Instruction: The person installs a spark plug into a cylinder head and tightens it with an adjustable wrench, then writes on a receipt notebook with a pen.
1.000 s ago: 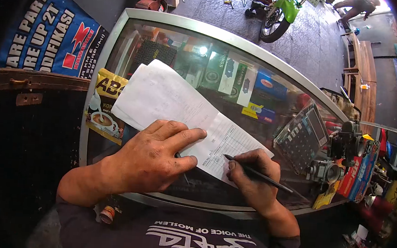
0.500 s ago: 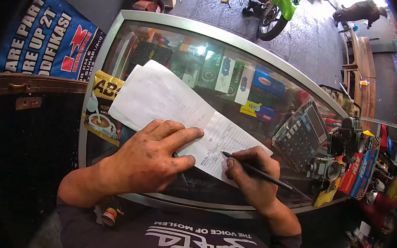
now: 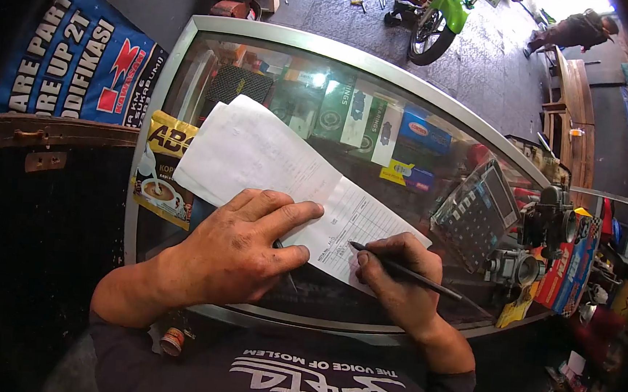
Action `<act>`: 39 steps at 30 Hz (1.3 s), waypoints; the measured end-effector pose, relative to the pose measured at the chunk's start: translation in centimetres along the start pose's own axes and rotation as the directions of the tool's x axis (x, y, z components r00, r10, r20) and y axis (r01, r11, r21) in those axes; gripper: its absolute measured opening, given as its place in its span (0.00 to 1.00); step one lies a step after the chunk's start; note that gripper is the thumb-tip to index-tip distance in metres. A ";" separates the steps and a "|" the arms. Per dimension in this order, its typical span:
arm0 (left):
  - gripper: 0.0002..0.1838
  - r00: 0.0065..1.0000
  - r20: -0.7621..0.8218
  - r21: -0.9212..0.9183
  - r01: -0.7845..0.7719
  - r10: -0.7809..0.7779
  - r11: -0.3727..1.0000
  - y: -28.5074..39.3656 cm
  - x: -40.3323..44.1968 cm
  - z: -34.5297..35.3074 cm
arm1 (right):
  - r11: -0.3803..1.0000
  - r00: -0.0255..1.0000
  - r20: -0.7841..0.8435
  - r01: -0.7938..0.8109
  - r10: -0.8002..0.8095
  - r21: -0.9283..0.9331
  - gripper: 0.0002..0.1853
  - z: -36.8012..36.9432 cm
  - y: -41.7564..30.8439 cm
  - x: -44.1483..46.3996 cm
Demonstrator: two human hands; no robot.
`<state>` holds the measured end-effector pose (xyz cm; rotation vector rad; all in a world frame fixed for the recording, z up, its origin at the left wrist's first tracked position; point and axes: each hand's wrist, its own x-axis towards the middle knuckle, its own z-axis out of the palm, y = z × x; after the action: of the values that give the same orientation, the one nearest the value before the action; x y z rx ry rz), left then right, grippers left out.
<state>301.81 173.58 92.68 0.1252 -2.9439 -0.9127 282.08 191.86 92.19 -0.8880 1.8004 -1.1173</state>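
A receipt book (image 3: 259,148) lies open at a slant on the glass counter, its used pages folded back to the left. My left hand (image 3: 252,246) rests on its lower edge, index finger and thumb stretched out over the paper. Something dark shows partly under that hand; I cannot make out what. Between the fingers of my right hand (image 3: 406,279) is a black pen (image 3: 428,280), its tip at the handwriting on the ruled receipt page (image 3: 370,222).
A calculator (image 3: 476,215) in clear wrap and two carburetors (image 3: 514,267) stand to the right. A coffee packet (image 3: 162,174) is at the left. Boxed bearings (image 3: 359,119) show through the glass counter (image 3: 324,47). Beyond are a green motorcycle (image 3: 447,16) and another person (image 3: 577,26).
The pen tip has shifted very slightly on the receipt page. My left hand stays nearly still. In the background, the other person has moved a little to the right.
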 end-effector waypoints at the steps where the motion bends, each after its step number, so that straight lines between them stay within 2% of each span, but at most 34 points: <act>1: 0.14 1.000 -0.001 0.002 -0.001 0.001 1.000 0.0 0.0 -0.1 | 0.999 1.000 -0.007 -0.020 0.020 0.036 0.08 0.0 0.0 0.0; 5: 0.15 1.000 0.008 -0.002 0.001 -0.001 1.000 0.0 0.0 -0.2 | 0.995 0.997 -0.005 0.081 -0.081 -0.053 0.08 -0.7 0.4 0.6; 7: 0.15 1.000 0.009 -0.003 -0.005 0.005 1.000 -0.1 0.0 -0.2 | 0.977 0.991 0.082 0.118 -0.105 -0.175 0.06 -1.1 -0.1 0.7; 11: 0.16 1.000 0.010 -0.013 0.004 -0.004 1.000 0.0 0.0 -0.2 | 0.987 0.994 0.009 0.111 -0.111 -0.117 0.09 -0.7 0.8 0.7; 13: 0.16 1.000 0.009 -0.016 0.007 -0.006 1.000 0.0 0.0 -0.2 | 0.999 1.000 -0.003 -0.030 0.030 -0.040 0.09 -0.6 0.6 0.6; 16: 0.16 1.000 0.011 -0.007 0.005 -0.005 1.000 0.0 0.0 -0.1 | 0.990 0.998 0.026 0.062 -0.059 -0.125 0.10 -0.9 0.3 0.9; 19: 0.16 1.000 0.002 -0.023 0.005 -0.005 1.000 0.0 0.0 -0.1 | 0.987 0.997 0.000 0.081 -0.082 -0.137 0.09 -0.7 0.7 0.8; 22: 0.16 1.000 0.012 -0.020 0.011 -0.010 1.000 0.1 0.1 -0.2 | 0.997 1.000 0.003 -0.001 0.002 -0.078 0.09 -0.7 0.6 0.7; 25: 0.16 1.000 0.020 -0.018 0.004 -0.004 1.000 0.0 0.1 -0.3 | 0.992 0.998 0.015 0.060 -0.059 -0.115 0.09 -0.8 0.4 0.8; 28: 0.16 1.000 0.023 -0.012 0.008 -0.008 1.000 0.1 0.1 -0.4 | 0.999 1.000 -0.025 0.019 -0.019 -0.035 0.09 -0.7 0.9 0.6; 32: 0.17 1.000 0.016 -0.015 0.012 -0.011 1.000 0.1 0.1 -0.3 | 0.997 1.000 -0.025 0.013 -0.015 -0.080 0.09 -0.6 0.4 0.9; 35: 0.17 1.000 0.012 -0.017 0.011 -0.010 1.000 0.1 0.1 -0.3 | 0.990 0.996 0.043 0.083 -0.078 -0.114 0.05 -0.8 0.2 0.9; 37: 0.17 1.000 0.011 -0.018 0.008 -0.007 1.000 0.1 0.1 -0.3 | 0.998 0.999 -0.030 -0.027 0.026 -0.049 0.09 -0.6 0.3 0.7; 39: 0.17 1.000 0.009 -0.020 0.010 -0.010 1.000 0.1 0.1 -0.3 | 0.998 1.000 -0.029 -0.003 0.001 -0.069 0.09 -0.7 0.6 0.7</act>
<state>301.74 173.51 93.04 0.1362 -2.9439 -0.9463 281.07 191.66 91.62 -0.9147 1.8726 -1.0778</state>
